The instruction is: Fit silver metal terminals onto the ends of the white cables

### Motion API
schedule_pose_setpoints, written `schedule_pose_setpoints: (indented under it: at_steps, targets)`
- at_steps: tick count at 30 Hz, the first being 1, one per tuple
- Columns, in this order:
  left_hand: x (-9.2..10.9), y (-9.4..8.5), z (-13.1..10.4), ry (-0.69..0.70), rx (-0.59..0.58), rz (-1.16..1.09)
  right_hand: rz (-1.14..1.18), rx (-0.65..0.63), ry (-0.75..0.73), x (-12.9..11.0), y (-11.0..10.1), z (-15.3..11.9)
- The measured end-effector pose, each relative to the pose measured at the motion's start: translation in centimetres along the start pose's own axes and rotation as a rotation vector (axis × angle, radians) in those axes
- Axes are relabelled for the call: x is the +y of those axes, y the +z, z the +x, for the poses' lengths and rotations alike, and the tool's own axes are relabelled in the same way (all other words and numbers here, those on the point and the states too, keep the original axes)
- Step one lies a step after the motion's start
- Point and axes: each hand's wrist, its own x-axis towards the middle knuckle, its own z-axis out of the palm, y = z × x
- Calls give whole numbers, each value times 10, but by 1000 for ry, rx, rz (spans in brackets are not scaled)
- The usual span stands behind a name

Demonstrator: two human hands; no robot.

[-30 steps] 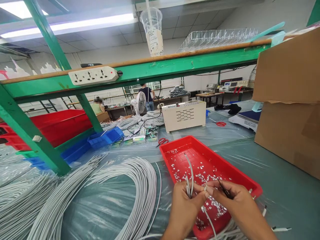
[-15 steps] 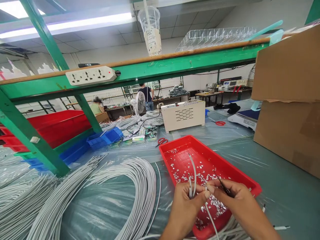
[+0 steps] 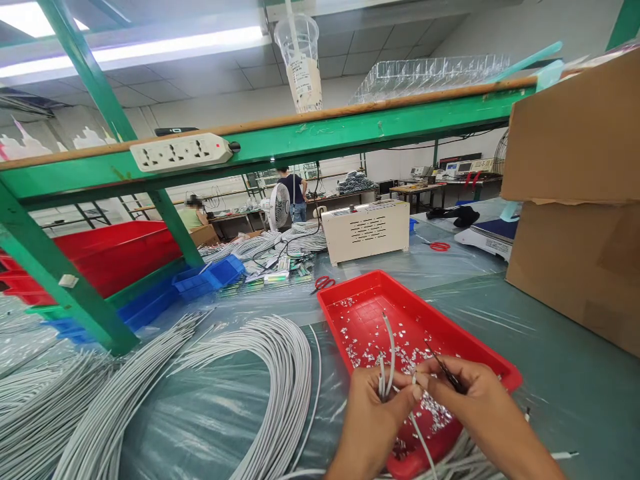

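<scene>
Over the red tray (image 3: 334,327), my left hand (image 3: 374,410) is closed on a grey cable (image 3: 423,439), pinched between thumb and forefinger. Other grey cable ends (image 3: 391,350) stick up through the same hand's fingers. My right hand (image 3: 475,393) meets it at the cable's tip, with thumb and forefinger pressed together there. Dark, thin-pointed tweezers (image 3: 447,373) lie in the right hand's grip, points up and left. The fingertips largely hide the tip being worked on. Small silvery scraps (image 3: 437,413) litter the tray bottom.
Bundles of grey cables (image 3: 280,360) lie left on the table, with more beneath my right forearm. Red-handled scissors (image 3: 325,283) and a beige metal box (image 3: 367,233) stand behind the tray. Cardboard boxes (image 3: 575,200) rise at right. A green shelf (image 3: 350,130) crosses overhead.
The upright cable ends in my left hand have shifted slightly right and lower. Both hands remain together at the cable tip, nearly in the same place.
</scene>
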Motion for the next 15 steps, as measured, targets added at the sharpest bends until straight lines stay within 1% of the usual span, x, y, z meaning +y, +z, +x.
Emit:
schedule_pose_setpoints:
  at_steps: [4,6,9,11,13,15]
  targets:
    - [3,1,1,15,-46,-90,31,5,-9,-1,1,1]
    - [3,2,1,23,-25,-99,44,13,-6,0,1,2]
    - [0,3,0,43,80,-60,59,40,28,1,0,4]
    - [-2,4,-2,63,138,-78,73,49,56,1,0,5]
    - [-3,5,-3,65,129,-121,86,44,72,0,0,5]
    - [-2,5,-3,60,92,-150,95,34,78,-1,0,4]
